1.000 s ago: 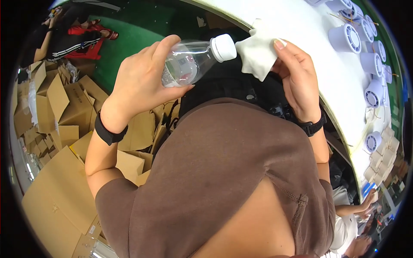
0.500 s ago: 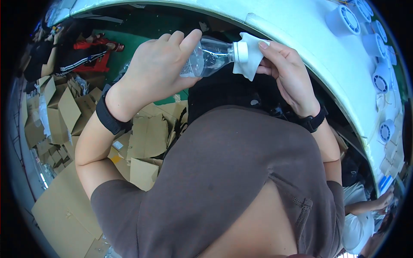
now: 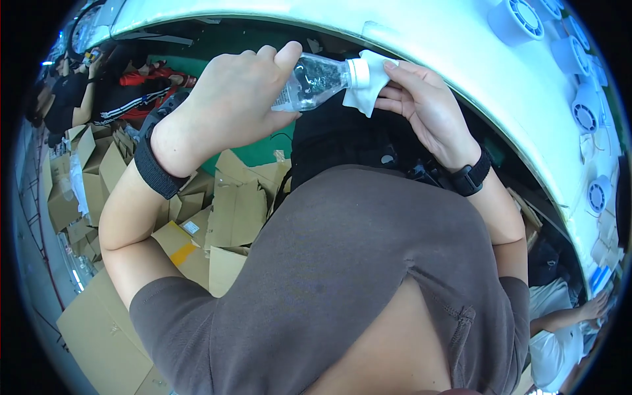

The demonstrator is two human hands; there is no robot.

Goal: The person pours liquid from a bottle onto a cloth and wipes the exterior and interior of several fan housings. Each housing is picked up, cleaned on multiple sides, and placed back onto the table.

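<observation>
A clear plastic bottle [image 3: 313, 82] is lying sideways in the left grip [image 3: 230, 92], its white cap [image 3: 359, 73] pointing toward the right grip. A white cloth [image 3: 377, 80] is resting against the cap, just left of the right fingertips; how far it is wrapping around, I can't tell from here. The left grip is clamping the bottle's base end, fingers reaching over the far side, thumb staying nearest the body, the back of the hand facing up. The right grip is pinching the cloth between thumb and fingers, palm turning inward. Both elbows are bending outward, the left one wider.

A second ago the cloth was hanging spread just beside the cap; now it is touching it. The left hand is showing more of its back, and the bottle is sitting more level.

Beyond the right grip the white worktop [image 3: 428, 39] is curving away, carrying pale round fans [image 3: 517, 23]. Below the left grip, opened cardboard boxes [image 3: 237, 210] are piling up.
</observation>
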